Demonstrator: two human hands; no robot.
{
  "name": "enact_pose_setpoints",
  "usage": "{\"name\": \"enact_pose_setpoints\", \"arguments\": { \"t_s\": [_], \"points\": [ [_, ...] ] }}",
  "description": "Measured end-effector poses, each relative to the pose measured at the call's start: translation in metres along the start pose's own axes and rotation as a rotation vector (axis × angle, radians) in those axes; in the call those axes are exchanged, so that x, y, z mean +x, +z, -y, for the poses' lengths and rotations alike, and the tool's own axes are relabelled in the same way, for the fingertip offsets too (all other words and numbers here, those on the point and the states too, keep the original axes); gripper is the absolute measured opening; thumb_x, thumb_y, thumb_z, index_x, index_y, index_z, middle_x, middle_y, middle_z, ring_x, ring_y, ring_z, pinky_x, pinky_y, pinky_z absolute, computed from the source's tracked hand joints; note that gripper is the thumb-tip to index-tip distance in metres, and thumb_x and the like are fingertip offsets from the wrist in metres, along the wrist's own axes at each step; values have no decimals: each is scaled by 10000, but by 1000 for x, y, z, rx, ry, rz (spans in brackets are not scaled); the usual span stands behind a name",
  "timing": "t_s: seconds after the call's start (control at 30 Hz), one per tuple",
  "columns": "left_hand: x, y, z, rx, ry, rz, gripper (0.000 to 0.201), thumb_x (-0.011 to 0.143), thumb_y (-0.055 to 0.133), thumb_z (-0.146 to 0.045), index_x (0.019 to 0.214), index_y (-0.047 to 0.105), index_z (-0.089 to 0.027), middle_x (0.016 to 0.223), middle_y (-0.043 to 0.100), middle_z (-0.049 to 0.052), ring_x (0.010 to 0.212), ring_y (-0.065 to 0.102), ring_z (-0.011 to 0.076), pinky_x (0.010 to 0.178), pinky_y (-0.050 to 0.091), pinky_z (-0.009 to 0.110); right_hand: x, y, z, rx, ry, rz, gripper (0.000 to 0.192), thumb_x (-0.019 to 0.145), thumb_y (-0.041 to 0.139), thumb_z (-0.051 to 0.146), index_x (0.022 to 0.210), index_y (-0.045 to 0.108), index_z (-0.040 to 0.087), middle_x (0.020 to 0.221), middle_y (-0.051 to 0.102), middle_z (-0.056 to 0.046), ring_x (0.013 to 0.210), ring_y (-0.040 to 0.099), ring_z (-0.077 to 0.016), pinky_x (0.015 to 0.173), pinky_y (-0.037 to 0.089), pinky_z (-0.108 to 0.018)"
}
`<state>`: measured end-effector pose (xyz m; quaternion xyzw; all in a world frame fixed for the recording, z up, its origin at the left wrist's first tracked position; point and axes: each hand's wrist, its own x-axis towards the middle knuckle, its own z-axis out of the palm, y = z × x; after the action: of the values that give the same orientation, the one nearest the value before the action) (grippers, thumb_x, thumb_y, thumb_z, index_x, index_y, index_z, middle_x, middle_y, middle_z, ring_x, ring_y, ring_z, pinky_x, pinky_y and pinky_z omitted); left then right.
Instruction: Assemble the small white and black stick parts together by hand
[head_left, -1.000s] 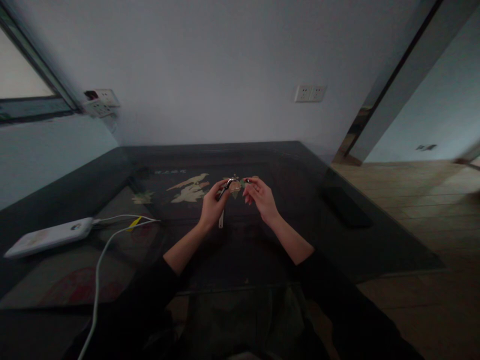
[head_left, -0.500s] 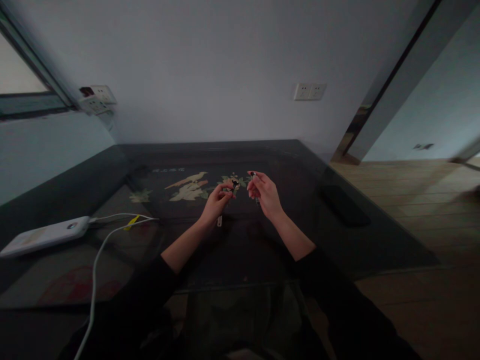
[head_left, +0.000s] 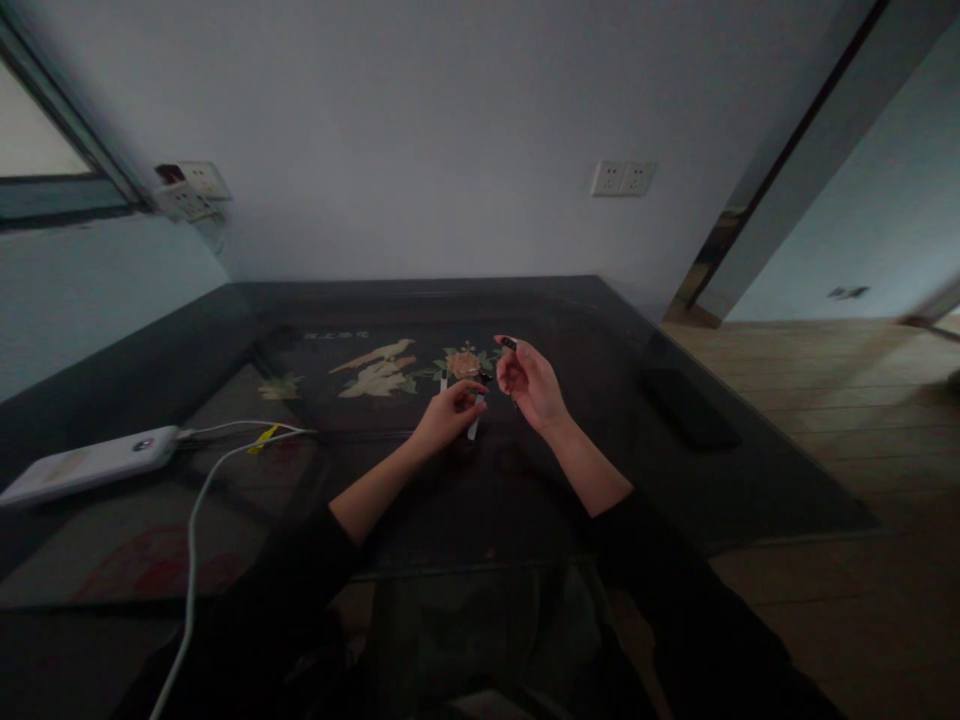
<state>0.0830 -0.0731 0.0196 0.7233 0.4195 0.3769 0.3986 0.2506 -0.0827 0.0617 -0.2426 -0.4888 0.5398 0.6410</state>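
My left hand (head_left: 447, 412) is closed over the dark table (head_left: 420, 500). Its fingers pinch a small item with a pale flat strip (head_left: 473, 424) hanging below the fingertips. Just past those fingertips shows a small black piece (head_left: 484, 378); I cannot tell whether it joins the strip. Another pale strip (head_left: 443, 382) sticks up behind the knuckles. To the right, my right hand (head_left: 534, 385) is closed too, with a small dark piece with a pale edge (head_left: 509, 343) between thumb and forefinger. Its kind is too small to tell. The hands are a little apart.
A white power bank (head_left: 90, 468) lies at the left, with a white cable (head_left: 192, 560) running toward the front edge and a yellow tag (head_left: 262, 438) on it. A dark flat object, like a phone (head_left: 690, 410), lies at the right. Wall sockets (head_left: 623, 178) are behind.
My left hand has dropped slightly and turned. The pale strip now hangs to the right of its fingers, and another points up behind. My right hand has barely moved; its dark piece shows more.
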Motion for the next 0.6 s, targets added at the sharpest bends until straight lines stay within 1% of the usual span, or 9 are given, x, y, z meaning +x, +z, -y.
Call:
{"name": "enact_pose_setpoints", "arguments": {
  "t_s": [0.1,0.17,0.27,0.37,0.47,0.6],
  "points": [
    [-2,3,0,221,79,-38,223,833,617,-276,1037,635,-188,747,624,-14,659,578,121,634,444,238,-1,2,0,-51,7,2,486,785,666,610,1063,631,213,642,559,41,504,475,-84,467,336,-239],
    [-2,4,0,362,115,-43,219,845,605,-275,1051,628,-203,741,618,-18,662,573,131,648,438,248,-1,3,0,-61,13,1,496,773,669,622,1055,631,216,635,562,43,502,478,-85,465,338,-239],
    [1,7,0,549,179,-38,221,856,599,-268,1067,614,-206,771,631,2,697,588,158,676,437,272,-1,3,0,-48,14,5,495,762,685,616,1050,634,216,627,568,45,498,485,-85,462,344,-237],
    [5,10,2,655,232,-31,193,867,588,-258,1049,611,-198,829,656,32,769,619,191,734,454,302,-1,3,0,-57,22,10,490,765,682,616,1053,635,222,628,570,44,500,486,-87,460,355,-237],
    [8,12,4,714,236,-22,182,883,574,-270,1039,611,-185,871,676,57,821,639,214,766,464,320,-1,2,-1,-65,31,5,496,765,680,617,1063,633,222,635,575,42,506,487,-88,466,370,-235],
    [9,15,4,819,180,-21,207,909,550,-320,1041,614,-173,889,693,87,897,658,253,820,461,356,-1,3,-2,-59,35,5,502,764,685,614,1067,631,218,634,575,41,510,492,-88,472,376,-234]
  ]
}}
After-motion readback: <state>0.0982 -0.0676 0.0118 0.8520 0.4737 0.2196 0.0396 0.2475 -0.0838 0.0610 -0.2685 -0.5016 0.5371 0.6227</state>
